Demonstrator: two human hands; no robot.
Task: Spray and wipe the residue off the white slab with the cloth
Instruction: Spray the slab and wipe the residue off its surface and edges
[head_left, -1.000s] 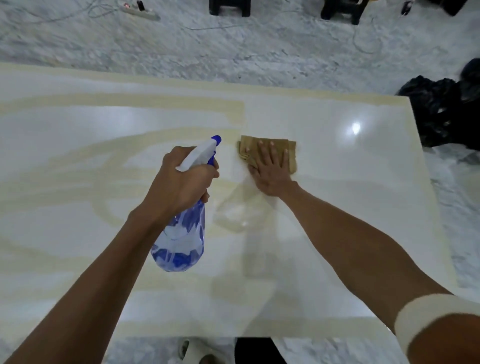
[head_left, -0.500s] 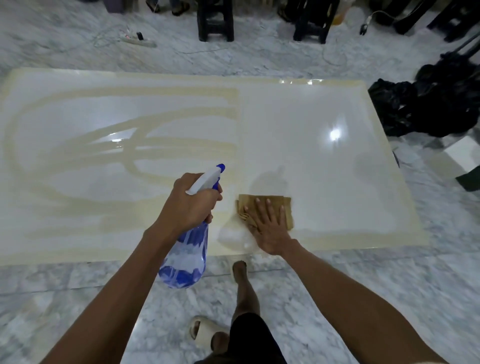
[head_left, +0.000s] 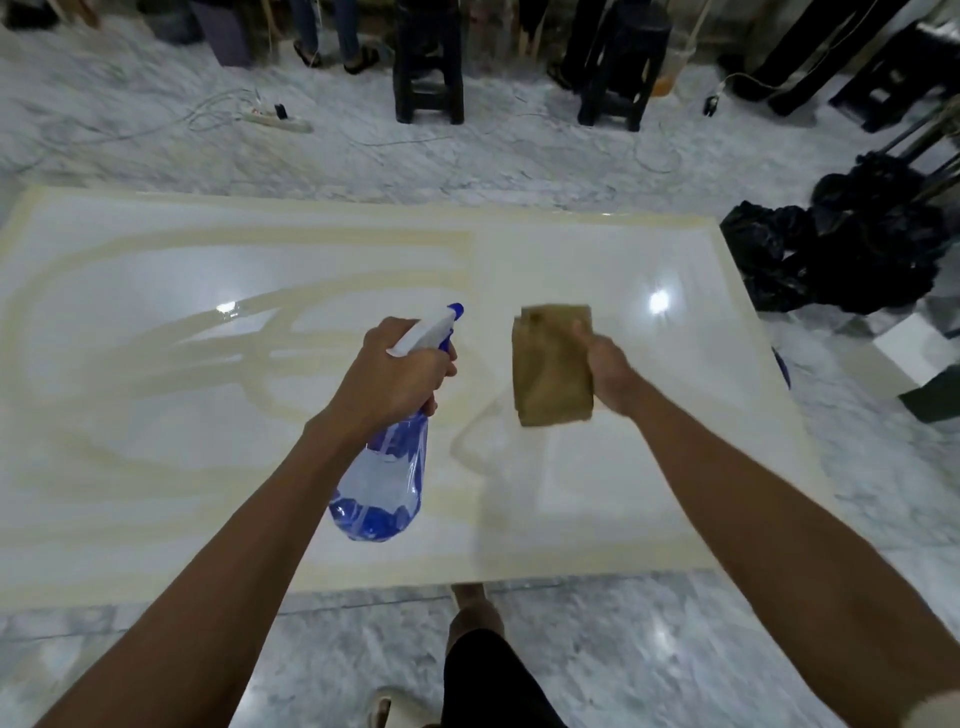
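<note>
I read no label on the blue spray bottle my left hand grips over the white slab on the floor, while my right hand has lifted the brown cloth it pressed flat before, now pinched above the slab's middle, yellowish residue streaking its left half.

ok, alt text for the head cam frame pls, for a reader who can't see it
Seen from above, a person's left hand grips a blue spray bottle and the right hand holds a folded tan cloth lifted above a glossy white slab lying on a marble floor. Yellowish residue streaks cover the slab's left half; black bags sit at its right.
</note>
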